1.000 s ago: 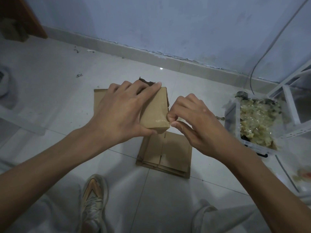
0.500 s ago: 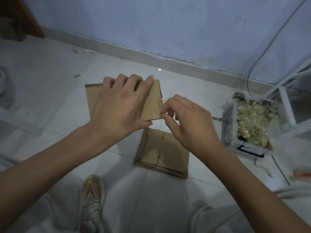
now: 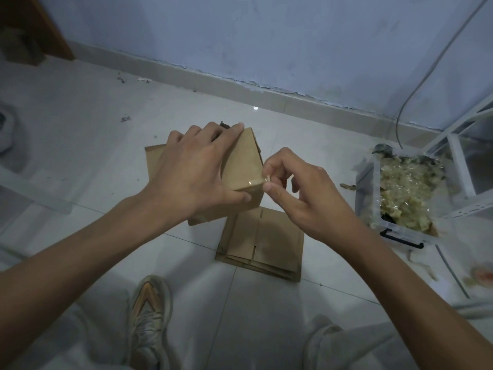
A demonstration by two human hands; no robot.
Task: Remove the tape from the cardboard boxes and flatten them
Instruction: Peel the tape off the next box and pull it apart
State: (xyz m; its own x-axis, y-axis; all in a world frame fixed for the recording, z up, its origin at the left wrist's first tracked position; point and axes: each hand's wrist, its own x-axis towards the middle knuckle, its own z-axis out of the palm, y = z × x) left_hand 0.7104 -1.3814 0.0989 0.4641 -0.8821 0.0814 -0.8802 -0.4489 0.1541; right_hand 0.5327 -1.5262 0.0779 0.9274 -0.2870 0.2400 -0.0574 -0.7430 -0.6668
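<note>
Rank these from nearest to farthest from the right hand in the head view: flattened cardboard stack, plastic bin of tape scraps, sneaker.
From the right hand:
1. Flattened cardboard stack, just below it on the floor.
2. Plastic bin of tape scraps, to its right.
3. Sneaker, lower left, by the knee.

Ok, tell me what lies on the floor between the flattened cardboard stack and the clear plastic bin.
In the head view, only bare floor tile lies between the flattened cardboard stack and the clear plastic bin; the right forearm crosses above it.

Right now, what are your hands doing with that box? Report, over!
Left hand grips the cardboard box. Right hand pinches clear tape at its corner. Flattened boxes lie beneath. Nothing in the way.
</note>
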